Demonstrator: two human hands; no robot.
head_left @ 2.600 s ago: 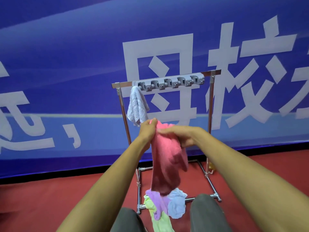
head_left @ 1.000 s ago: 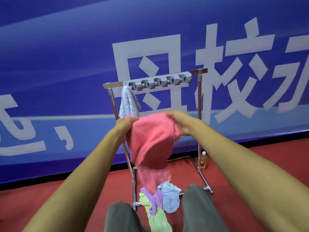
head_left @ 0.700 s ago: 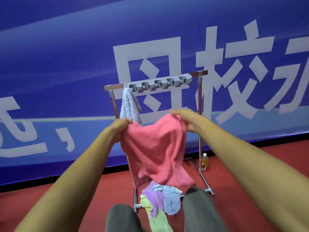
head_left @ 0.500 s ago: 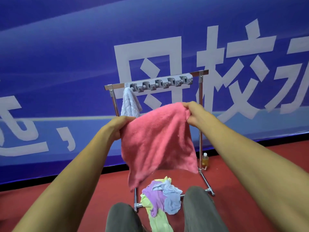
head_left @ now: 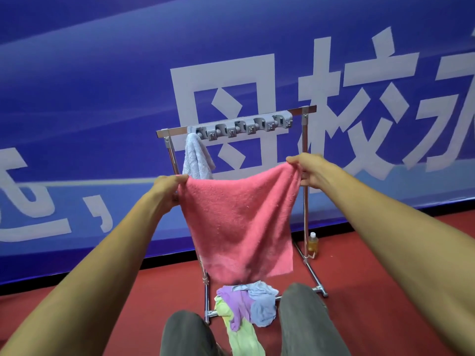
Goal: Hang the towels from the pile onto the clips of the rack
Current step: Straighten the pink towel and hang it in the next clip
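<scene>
Pink towel (head_left: 240,222) spread flat betw. both hands, in front of rack (head_left: 305,176), below the clip strip (head_left: 241,125). Left hand (head_left: 167,187) pinches its top-left corner, right hand (head_left: 312,169) its top-right, a bit higher. Blue towel (head_left: 196,159) hangs from leftmost clip, just behind the pink one's left edge. Other clips bare. Pile (head_left: 244,308) on red floor (head_left: 385,291) at rack base, betw. knees (head_left: 303,312). Bottle (head_left: 312,244) by right post. Blue banner (head_left: 102,98) close behind rack; floor open to left & right.
</scene>
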